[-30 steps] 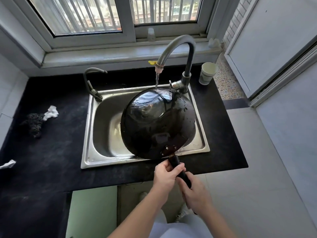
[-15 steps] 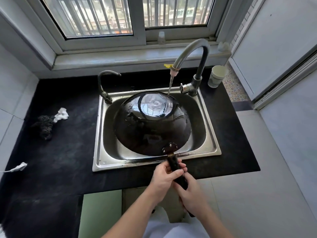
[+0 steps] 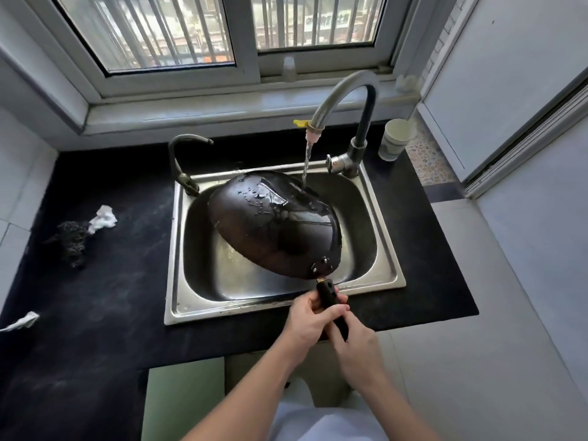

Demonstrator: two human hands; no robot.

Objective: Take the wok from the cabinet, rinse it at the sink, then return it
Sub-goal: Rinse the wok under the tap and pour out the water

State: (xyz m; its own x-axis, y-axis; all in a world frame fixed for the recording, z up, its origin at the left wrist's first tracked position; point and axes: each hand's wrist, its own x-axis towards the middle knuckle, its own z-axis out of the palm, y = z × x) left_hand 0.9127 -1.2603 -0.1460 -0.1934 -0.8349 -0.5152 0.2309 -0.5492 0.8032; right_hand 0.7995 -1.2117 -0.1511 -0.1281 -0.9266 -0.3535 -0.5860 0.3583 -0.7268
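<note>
We're holding the wok (image 3: 273, 224) by its black handle (image 3: 328, 293), both hands clamping it close together: left hand (image 3: 308, 319) is curling round nearer the pan, right hand (image 3: 356, 348) is wrapping the end just behind it. The wok is sitting upside down and tilted over the sink (image 3: 386, 249) straight ahead of the hands, wet dark underside facing up; can't tell if its rim is touching the basin. Ahead of the hands water (image 3: 306, 163) is running from the tall faucet (image 3: 365, 122) onto the wok's far side. A paper cup (image 3: 396, 140) is standing on the tabletop (image 3: 111, 297) far ahead-right. A dark scrubber (image 3: 73, 238) and crumpled tissue (image 3: 103, 218) are lying well left of the left hand
</note>
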